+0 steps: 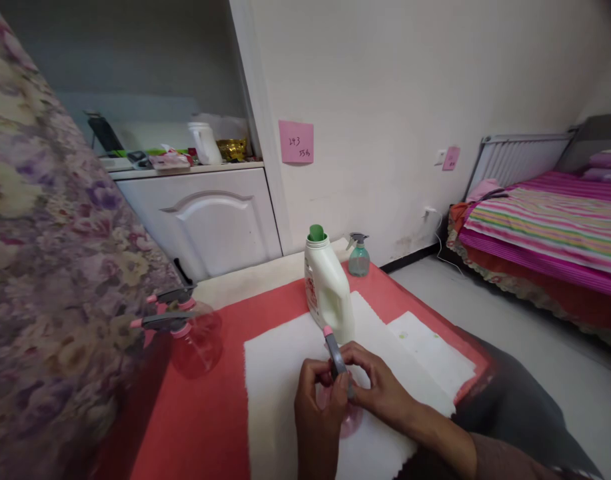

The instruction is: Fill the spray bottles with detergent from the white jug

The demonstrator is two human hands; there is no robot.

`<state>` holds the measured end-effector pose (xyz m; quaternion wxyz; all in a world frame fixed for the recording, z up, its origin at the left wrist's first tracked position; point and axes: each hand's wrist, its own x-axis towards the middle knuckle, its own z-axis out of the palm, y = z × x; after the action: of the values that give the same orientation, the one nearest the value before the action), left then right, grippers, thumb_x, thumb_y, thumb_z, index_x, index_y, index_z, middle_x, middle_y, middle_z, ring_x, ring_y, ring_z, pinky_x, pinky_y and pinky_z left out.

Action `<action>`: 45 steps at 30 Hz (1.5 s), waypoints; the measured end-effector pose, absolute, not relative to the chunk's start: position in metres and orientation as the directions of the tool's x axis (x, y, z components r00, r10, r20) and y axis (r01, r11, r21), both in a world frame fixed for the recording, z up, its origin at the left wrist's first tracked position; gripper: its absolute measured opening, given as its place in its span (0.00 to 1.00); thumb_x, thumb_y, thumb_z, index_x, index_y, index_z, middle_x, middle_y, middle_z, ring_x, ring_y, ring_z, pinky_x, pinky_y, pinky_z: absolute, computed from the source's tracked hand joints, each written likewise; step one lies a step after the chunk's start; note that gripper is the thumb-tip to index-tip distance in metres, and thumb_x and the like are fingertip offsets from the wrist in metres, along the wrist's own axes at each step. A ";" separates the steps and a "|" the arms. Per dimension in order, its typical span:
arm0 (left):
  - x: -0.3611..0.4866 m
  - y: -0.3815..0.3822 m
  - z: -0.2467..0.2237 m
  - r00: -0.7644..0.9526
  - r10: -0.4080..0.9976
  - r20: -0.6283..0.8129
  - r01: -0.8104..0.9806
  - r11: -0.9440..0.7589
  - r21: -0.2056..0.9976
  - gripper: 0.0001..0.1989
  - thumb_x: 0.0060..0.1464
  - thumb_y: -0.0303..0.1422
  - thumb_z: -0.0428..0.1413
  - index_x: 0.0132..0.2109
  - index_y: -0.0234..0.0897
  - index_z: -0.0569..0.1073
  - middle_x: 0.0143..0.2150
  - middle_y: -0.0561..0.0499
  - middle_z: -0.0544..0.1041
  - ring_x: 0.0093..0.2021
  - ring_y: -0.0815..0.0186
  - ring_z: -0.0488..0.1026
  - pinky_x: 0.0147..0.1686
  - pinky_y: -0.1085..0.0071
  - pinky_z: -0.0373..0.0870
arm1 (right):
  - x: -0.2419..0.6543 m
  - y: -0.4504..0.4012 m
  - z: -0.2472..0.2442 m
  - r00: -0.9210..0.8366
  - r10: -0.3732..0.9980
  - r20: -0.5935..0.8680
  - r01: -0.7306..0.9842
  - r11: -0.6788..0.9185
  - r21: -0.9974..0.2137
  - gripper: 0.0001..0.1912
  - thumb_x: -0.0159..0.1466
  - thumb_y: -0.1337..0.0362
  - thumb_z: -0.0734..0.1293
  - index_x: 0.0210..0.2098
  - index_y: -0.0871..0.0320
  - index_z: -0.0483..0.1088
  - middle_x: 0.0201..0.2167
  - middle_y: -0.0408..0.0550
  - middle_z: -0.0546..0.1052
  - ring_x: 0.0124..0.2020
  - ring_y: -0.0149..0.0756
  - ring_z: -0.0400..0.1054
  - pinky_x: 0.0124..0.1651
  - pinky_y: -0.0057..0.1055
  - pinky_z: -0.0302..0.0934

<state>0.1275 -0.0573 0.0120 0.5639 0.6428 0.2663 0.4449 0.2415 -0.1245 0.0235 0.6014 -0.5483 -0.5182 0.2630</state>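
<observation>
My left hand (321, 407) and my right hand (378, 383) are both closed around the top of a small spray bottle (335, 350). Its trigger head is grey with a pink nozzle tip, and its clear pinkish body shows partly below my fingers. The bottle's neck is mostly hidden by my hands. Just beyond it stands a large cream jug (334, 293) with a green piece in its mouth. A white cloth (275, 393) lies beneath the jug and my hands.
Two clear spray bottles with pink collars (195, 343) stand at the left of the red-covered table (205, 413). A greenish spray bottle (359, 260) is at the back right. White sheets (430, 340) lie on the right. A floral curtain (60, 300) borders the left side.
</observation>
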 end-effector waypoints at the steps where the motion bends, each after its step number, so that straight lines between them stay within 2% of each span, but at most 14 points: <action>1: 0.126 -0.056 0.011 0.465 0.842 0.273 -0.160 -0.223 0.962 0.09 0.52 0.39 0.58 0.34 0.39 0.69 0.29 0.56 0.65 0.32 0.66 0.66 0.34 0.72 0.64 | 0.241 -0.125 0.021 0.332 0.883 0.330 0.256 0.252 -0.933 0.11 0.57 0.71 0.69 0.39 0.55 0.74 0.39 0.44 0.72 0.42 0.38 0.68 0.48 0.36 0.62; 4: 0.120 -0.050 0.006 0.487 0.838 0.246 -0.119 -0.216 0.969 0.12 0.55 0.43 0.55 0.38 0.39 0.71 0.32 0.53 0.70 0.35 0.63 0.69 0.37 0.69 0.66 | 0.239 -0.127 0.012 0.372 0.880 0.294 0.273 0.198 -0.941 0.19 0.52 0.74 0.72 0.43 0.54 0.73 0.41 0.44 0.72 0.44 0.40 0.67 0.49 0.36 0.62; 7: 0.113 -0.038 -0.002 0.466 0.866 0.181 -0.002 -0.203 0.979 0.15 0.57 0.44 0.51 0.41 0.39 0.73 0.39 0.48 0.75 0.42 0.58 0.72 0.43 0.64 0.67 | 0.238 -0.132 -0.001 0.414 0.873 0.257 0.282 0.145 -0.948 0.26 0.48 0.74 0.73 0.46 0.53 0.71 0.44 0.45 0.72 0.47 0.42 0.67 0.52 0.39 0.61; 10: 0.113 -0.026 -0.013 0.477 0.867 0.146 0.085 -0.211 0.974 0.15 0.56 0.43 0.52 0.41 0.38 0.74 0.42 0.45 0.76 0.46 0.55 0.72 0.46 0.61 0.68 | 0.238 -0.136 -0.008 0.423 0.870 0.255 0.292 0.136 -0.947 0.23 0.52 0.69 0.73 0.47 0.53 0.70 0.45 0.46 0.72 0.49 0.43 0.66 0.53 0.41 0.61; 15: 0.118 -0.020 -0.023 0.583 0.804 0.117 0.090 -0.207 0.974 0.17 0.57 0.44 0.48 0.38 0.37 0.75 0.40 0.45 0.77 0.44 0.55 0.73 0.47 0.61 0.68 | 0.247 -0.142 -0.003 0.382 0.871 0.309 0.343 0.177 -0.923 0.19 0.57 0.59 0.71 0.48 0.52 0.71 0.48 0.49 0.70 0.52 0.45 0.65 0.56 0.43 0.60; 20: 0.117 -0.029 -0.021 0.594 0.791 0.148 0.129 -0.276 0.953 0.14 0.58 0.43 0.50 0.36 0.38 0.72 0.35 0.49 0.76 0.37 0.59 0.73 0.39 0.66 0.68 | 0.265 -0.144 0.001 0.401 0.841 0.363 0.440 0.171 -0.881 0.14 0.65 0.57 0.64 0.49 0.51 0.72 0.52 0.51 0.68 0.56 0.45 0.62 0.59 0.44 0.58; 25: 0.119 -0.037 -0.020 0.639 0.762 0.104 0.157 -0.261 0.953 0.09 0.55 0.39 0.52 0.35 0.38 0.70 0.30 0.53 0.73 0.31 0.63 0.70 0.32 0.70 0.66 | 0.280 -0.143 -0.005 0.467 0.775 0.425 0.542 0.129 -0.830 0.11 0.66 0.57 0.63 0.45 0.50 0.72 0.51 0.52 0.69 0.55 0.46 0.63 0.58 0.46 0.59; 31: 0.118 -0.034 -0.021 0.642 0.762 0.087 0.173 -0.255 0.951 0.09 0.55 0.39 0.52 0.34 0.38 0.70 0.31 0.53 0.74 0.31 0.63 0.71 0.31 0.71 0.65 | 0.284 -0.147 -0.017 0.431 0.795 0.427 0.561 0.134 -0.817 0.14 0.68 0.58 0.59 0.47 0.53 0.72 0.46 0.52 0.72 0.50 0.45 0.67 0.53 0.43 0.63; 35: 0.116 -0.028 -0.029 0.658 0.750 0.073 0.203 -0.269 0.941 0.10 0.56 0.38 0.50 0.38 0.37 0.72 0.32 0.51 0.76 0.32 0.61 0.72 0.34 0.68 0.66 | 0.283 -0.158 -0.037 0.425 0.846 0.322 0.516 0.066 -0.854 0.14 0.65 0.62 0.62 0.50 0.53 0.70 0.45 0.51 0.73 0.47 0.45 0.68 0.50 0.44 0.65; 39: 0.117 -0.023 -0.040 0.673 0.734 0.090 0.203 -0.300 0.932 0.12 0.54 0.35 0.49 0.41 0.37 0.74 0.40 0.47 0.78 0.37 0.59 0.74 0.40 0.65 0.68 | 0.280 -0.168 -0.055 0.435 0.868 0.239 0.440 0.026 -0.898 0.24 0.59 0.69 0.64 0.55 0.51 0.65 0.49 0.51 0.72 0.51 0.45 0.68 0.52 0.46 0.64; 41: 0.118 -0.021 -0.044 0.676 0.732 0.085 0.206 -0.298 0.932 0.12 0.54 0.35 0.48 0.40 0.37 0.74 0.41 0.46 0.78 0.37 0.59 0.74 0.40 0.65 0.69 | 0.279 -0.169 -0.057 0.438 0.869 0.229 0.433 0.019 -0.901 0.28 0.57 0.73 0.64 0.56 0.51 0.64 0.50 0.50 0.72 0.52 0.44 0.67 0.52 0.46 0.64; 45: 0.118 -0.021 -0.048 0.681 0.729 0.067 0.218 -0.289 0.932 0.10 0.54 0.35 0.48 0.38 0.38 0.71 0.37 0.48 0.77 0.35 0.60 0.74 0.38 0.65 0.69 | 0.279 -0.163 -0.053 0.471 0.844 0.256 0.470 0.006 -0.883 0.24 0.56 0.74 0.62 0.51 0.52 0.69 0.47 0.49 0.74 0.49 0.44 0.69 0.51 0.44 0.65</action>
<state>0.1184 -0.0208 -0.0481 0.5089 0.7626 0.3106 0.2510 0.2789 -0.1631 -0.0531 0.5203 -0.6817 -0.4819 0.1798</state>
